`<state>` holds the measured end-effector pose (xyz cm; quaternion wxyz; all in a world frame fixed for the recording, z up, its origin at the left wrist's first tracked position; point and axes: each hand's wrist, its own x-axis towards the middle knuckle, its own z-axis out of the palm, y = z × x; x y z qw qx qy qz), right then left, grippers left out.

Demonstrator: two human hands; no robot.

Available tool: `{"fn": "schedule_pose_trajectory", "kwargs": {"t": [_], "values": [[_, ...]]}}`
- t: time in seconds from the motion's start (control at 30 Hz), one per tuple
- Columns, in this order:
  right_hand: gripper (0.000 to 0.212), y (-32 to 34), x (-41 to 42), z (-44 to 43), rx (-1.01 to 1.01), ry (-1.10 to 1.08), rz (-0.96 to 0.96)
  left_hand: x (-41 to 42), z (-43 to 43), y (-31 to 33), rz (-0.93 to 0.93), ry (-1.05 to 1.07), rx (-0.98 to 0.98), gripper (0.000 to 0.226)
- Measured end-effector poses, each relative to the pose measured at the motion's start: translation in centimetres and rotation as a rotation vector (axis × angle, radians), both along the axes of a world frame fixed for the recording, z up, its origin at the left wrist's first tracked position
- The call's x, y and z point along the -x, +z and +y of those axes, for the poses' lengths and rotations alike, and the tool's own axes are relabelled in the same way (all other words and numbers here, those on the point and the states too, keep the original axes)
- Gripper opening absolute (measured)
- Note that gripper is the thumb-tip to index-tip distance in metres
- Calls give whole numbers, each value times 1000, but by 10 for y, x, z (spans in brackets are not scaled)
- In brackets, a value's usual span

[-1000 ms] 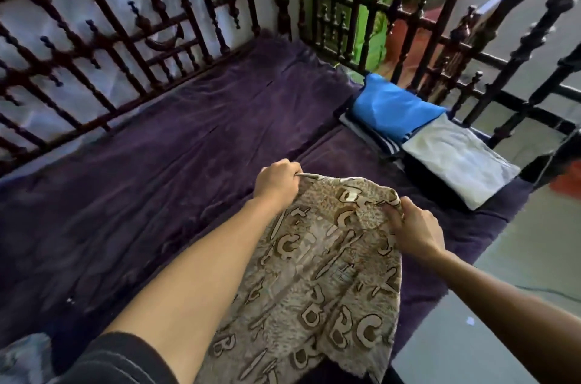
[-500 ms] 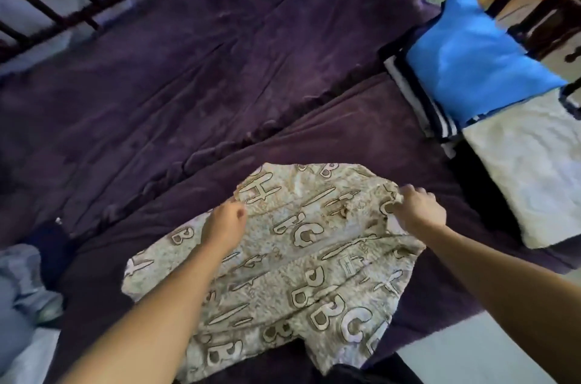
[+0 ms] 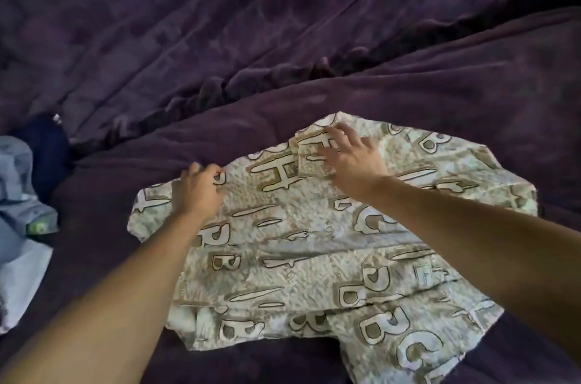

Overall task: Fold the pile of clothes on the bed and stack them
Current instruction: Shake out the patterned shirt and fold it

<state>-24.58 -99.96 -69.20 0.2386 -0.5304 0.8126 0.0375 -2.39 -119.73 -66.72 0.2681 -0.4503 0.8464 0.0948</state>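
A beige garment printed with large letters (image 3: 314, 245) lies spread flat on the purple bed cover (image 3: 283, 37). My left hand (image 3: 198, 191) sits at the garment's upper left edge, fingers curled on the cloth there. My right hand (image 3: 352, 157) rests near the garment's top middle with its fingers spread over the fabric. Both forearms reach in from the bottom of the view. The garment's lower right part runs off the frame.
At the left edge lie unfolded clothes: a dark blue piece (image 3: 47, 150), a grey-blue one (image 3: 19, 195) and a white one (image 3: 22, 283). A deep crease (image 3: 283, 75) runs diagonally across the bed cover.
The view has dropped closer to the bed, so the folded stack at the right is out of frame. My right hand let go of the garment's right edge and moved left to its top middle.
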Motion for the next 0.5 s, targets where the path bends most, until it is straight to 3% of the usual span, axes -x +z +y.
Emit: {"fn": "schedule_pose_trajectory", "kwargs": {"t": [0.1,0.17,0.27,0.4,0.5], "values": [[21,6,27,-2,198,-390,-80,9,-12,-6,113,22,52,10],[22,22,67,-16,250,-694,-62,21,-25,0,231,60,87,11],[28,49,137,-39,303,-930,61,43,-45,14,378,87,121,8],[38,66,162,-49,228,-932,143,47,-52,23,371,131,95,24],[42,66,110,-35,329,-630,210,20,-41,21,343,254,132,29]]}}
